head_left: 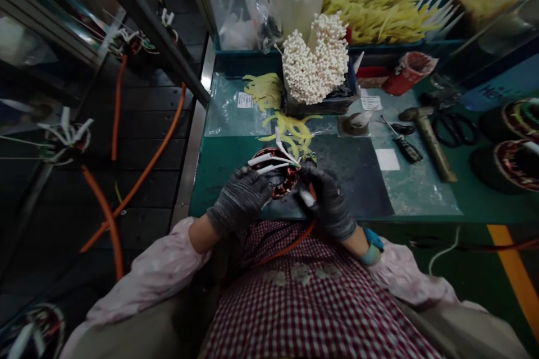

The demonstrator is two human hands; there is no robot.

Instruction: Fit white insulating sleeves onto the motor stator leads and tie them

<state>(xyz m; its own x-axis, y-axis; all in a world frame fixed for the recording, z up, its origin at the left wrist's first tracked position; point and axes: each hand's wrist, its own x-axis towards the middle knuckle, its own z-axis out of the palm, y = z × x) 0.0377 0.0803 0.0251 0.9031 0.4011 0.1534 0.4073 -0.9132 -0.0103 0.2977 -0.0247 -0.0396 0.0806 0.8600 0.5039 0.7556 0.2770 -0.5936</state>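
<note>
Copper-wound ring [290,182] sits on the worktop [223,179], yellow strips [290,126] just beyond it. Left hand [242,196] is at its left edge, fingers curled; right hand [334,202] is by its white sleeves [260,160], can't tell what those fingers pinch.

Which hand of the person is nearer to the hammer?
Right. The right hand is at the right side of the copper-wound ring, with the hammer farther to its right. The left hand is at the ring's left side, farther from the hammer.
</note>
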